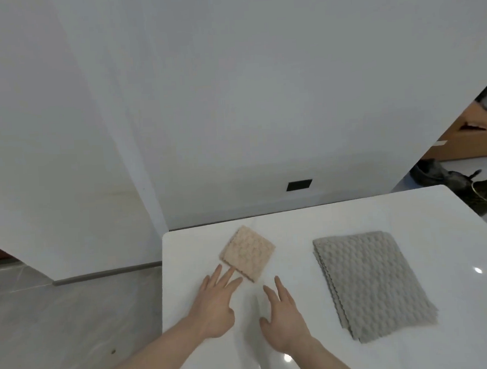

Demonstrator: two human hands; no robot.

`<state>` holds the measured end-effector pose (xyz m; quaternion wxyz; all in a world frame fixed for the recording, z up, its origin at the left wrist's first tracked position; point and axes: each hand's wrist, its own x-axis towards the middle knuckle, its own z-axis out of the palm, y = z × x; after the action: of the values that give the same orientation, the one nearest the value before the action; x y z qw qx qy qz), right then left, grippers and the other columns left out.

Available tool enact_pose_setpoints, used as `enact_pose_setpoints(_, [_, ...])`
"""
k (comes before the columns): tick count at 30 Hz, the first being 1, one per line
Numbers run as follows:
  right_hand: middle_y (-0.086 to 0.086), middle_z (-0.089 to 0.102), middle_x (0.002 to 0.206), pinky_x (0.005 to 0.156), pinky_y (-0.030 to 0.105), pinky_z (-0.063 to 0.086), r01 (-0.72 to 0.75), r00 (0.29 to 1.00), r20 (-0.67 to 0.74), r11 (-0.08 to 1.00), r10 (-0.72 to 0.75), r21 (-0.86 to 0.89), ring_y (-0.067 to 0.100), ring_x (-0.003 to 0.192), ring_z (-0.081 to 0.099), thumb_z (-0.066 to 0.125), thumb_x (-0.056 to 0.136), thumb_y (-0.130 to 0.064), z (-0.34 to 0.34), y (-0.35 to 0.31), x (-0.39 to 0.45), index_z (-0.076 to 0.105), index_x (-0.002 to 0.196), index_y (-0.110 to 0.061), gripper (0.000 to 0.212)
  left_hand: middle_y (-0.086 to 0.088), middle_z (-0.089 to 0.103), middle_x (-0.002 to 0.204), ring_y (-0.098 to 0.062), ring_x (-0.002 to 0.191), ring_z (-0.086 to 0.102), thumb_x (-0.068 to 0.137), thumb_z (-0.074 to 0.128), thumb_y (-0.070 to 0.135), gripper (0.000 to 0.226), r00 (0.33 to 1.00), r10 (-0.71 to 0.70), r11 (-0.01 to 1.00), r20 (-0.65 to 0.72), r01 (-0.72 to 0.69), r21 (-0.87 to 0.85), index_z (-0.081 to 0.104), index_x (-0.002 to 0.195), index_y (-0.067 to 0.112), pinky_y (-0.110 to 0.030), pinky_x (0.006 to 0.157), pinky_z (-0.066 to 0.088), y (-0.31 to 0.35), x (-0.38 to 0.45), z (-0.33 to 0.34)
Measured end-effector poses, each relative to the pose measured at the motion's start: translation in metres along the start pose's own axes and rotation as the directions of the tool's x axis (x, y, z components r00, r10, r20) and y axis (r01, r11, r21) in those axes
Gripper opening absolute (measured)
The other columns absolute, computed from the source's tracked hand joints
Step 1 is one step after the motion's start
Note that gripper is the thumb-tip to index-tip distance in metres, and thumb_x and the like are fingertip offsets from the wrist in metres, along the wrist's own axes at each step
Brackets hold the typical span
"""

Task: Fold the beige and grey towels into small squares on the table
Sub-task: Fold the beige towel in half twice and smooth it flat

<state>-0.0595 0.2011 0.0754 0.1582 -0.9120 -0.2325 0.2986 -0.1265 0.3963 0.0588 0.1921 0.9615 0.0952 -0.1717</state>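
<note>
With the beige towel [247, 253] judged already squared, the spread, empty fingers [225, 275] are next needed on the grey towel [371, 282] at right.

Head camera looks forward-down at near table [352, 214] (single wide-angle view).

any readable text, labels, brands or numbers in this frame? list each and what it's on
None readable.
Beige towel: no tag or print showing.
Grey towel: no tag or print showing.
Table: no marks.
Cardboard box, far right: no lettering can be made out.
</note>
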Motion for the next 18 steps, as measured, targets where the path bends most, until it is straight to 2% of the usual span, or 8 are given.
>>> enact_pose_setpoints(9, [-0.009,-0.018,0.167,0.126,0.035,0.015,0.023,0.999,-0.044,0.998,-0.026,-0.063,0.022,0.156,-0.009,0.049,0.100,-0.033,-0.018,0.028,-0.082,0.006,0.162,-0.028,0.075,0.009,-0.016,0.170,-0.022,0.156,-0.022,0.092,0.048,0.023,0.083,0.995,0.041,0.999,-0.093,-0.043,-0.021,0.008,0.164,0.033,-0.042,0.127,-0.007,0.038,-0.069,-0.012])
enact_pose_setpoints(18, [-0.009,-0.015,0.168,0.125,0.035,0.017,0.085,0.994,-0.058,0.994,-0.089,-0.076,0.021,0.157,-0.006,0.051,0.098,-0.034,-0.042,0.093,-0.124,0.010,0.161,-0.030,0.076,0.009,-0.019,0.169,-0.021,0.156,-0.022,0.095,0.047,0.023,0.080,0.995,-0.029,0.999,-0.094,0.027,-0.027,0.008,0.164,0.033,-0.041,0.127,-0.009,0.097,-0.109,0.005])
